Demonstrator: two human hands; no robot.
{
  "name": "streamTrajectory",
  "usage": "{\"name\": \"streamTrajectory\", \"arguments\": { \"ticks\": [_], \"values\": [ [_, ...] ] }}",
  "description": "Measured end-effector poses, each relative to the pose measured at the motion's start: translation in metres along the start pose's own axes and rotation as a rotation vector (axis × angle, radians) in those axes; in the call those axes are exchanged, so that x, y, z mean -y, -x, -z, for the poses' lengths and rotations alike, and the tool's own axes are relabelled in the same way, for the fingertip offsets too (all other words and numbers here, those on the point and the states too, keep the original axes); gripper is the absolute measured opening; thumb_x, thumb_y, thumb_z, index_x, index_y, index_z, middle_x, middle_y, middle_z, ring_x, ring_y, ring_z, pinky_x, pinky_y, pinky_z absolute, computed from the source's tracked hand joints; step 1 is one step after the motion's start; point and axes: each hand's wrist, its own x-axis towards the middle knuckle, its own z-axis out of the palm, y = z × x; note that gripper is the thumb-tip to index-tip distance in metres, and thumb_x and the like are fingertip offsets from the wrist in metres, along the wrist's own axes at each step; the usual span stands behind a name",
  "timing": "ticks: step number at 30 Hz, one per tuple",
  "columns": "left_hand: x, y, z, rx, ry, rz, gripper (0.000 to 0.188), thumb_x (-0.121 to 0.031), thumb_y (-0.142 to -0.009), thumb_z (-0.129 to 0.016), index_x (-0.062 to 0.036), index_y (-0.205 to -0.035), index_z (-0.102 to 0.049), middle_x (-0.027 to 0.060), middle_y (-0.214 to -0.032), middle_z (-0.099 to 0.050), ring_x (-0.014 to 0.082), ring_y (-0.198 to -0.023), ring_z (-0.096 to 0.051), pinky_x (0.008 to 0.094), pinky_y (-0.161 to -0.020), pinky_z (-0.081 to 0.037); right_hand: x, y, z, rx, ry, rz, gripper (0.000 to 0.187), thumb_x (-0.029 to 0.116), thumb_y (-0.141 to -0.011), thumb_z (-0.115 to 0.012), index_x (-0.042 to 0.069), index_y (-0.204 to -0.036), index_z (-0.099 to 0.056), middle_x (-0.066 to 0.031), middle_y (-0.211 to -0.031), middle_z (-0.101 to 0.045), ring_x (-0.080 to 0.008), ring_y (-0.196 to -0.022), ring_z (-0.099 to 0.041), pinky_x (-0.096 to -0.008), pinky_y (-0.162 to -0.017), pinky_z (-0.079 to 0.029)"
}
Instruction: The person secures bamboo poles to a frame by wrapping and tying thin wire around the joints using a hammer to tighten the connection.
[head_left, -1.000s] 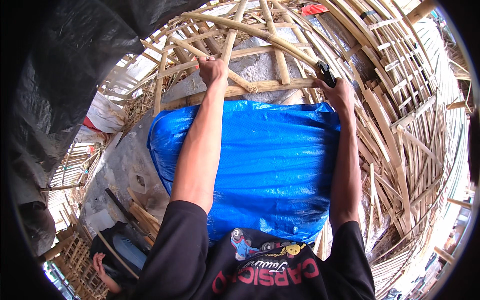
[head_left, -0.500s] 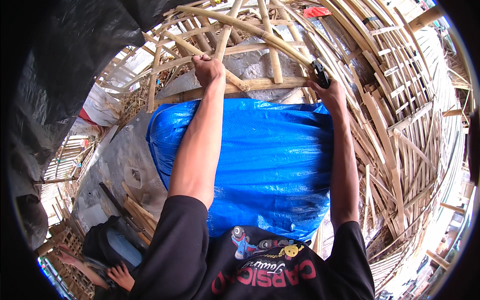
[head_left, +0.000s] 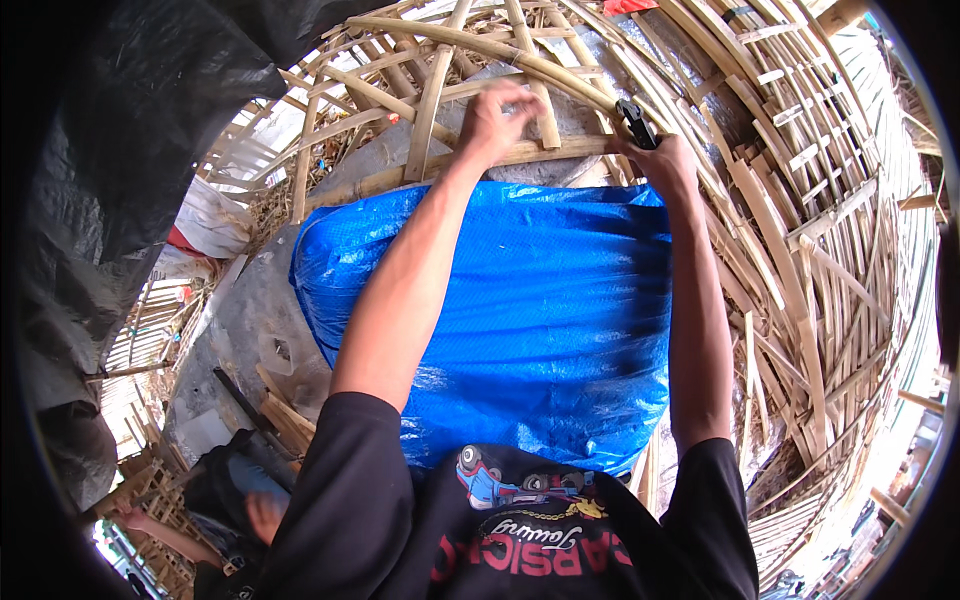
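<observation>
Bamboo lattice (head_left: 430, 110) behind half-curled left hand (head_left: 496, 124)

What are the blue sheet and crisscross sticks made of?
The blue sheet looks like plastic, probably woven: glossy highlights, crinkles, fine grid texture. The crisscross sticks look like split bamboo, smooth and dull: long, flat, pale tan. Other wood is possible.

A grey floor (head_left: 235, 325) is observed at left; its material could not be established. One light-rimmed patch (head_left: 281, 354) is noted on it. Nearer the lower left, a pale flat piece (head_left: 203, 432), a narrow dark bar (head_left: 240, 402) and split wood pieces (head_left: 287, 425) are found close together. Toward the right, the ground is largely covered by overlapping split-bamboo strips (head_left: 760, 217), laid mostly lengthwise.
</observation>
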Motion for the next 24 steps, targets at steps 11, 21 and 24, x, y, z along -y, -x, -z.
{"name": "streamTrajectory", "arguments": {
  "ticks": [11, 21, 24],
  "values": [
    [0.031, -0.009, 0.047, -0.639, 0.126, 0.854, 0.021, -0.027, -0.095, -0.063, -0.0085, -0.102, -0.069, 0.0160, -0.091, -0.073, 0.0276, -0.076, -0.072, 0.0454, -0.071, -0.055, -0.007, 0.002, 0.000, -0.074, 0.035, 0.014, 0.068, 0.066, -0.067, -0.082, -0.001, -0.079, -0.071, -0.0163, -0.074, -0.071, -0.0305, -0.073, -0.071, -0.0429, -0.071, -0.053],
    [0.025, -0.008, 0.017, -0.613, 0.109, 0.754, 0.027, -0.031, -0.093, -0.067, -0.0061, -0.103, -0.069, 0.0200, -0.098, -0.071, 0.0354, -0.088, -0.069, 0.0460, -0.076, -0.054, -0.028, 0.009, 0.017, -0.231, 0.118, 0.002, 0.063, 0.066, -0.069, -0.079, 0.005, -0.083, -0.075, -0.0102, -0.070, -0.071, -0.0225, -0.069, -0.071, -0.0371, -0.069, -0.054],
    [0.015, -0.004, 0.016, -0.574, -0.046, 0.710, 0.027, -0.031, -0.092, -0.068, -0.0049, -0.101, -0.069, 0.0199, -0.100, -0.071, 0.0355, -0.084, -0.069, 0.0449, -0.075, -0.054, -0.028, 0.010, 0.020, -0.207, 0.095, -0.024, 0.065, 0.065, -0.066, -0.081, 0.004, -0.085, -0.075, -0.0113, -0.073, -0.072, -0.0247, -0.071, -0.071, -0.0390, -0.071, -0.054]
  ]
}}
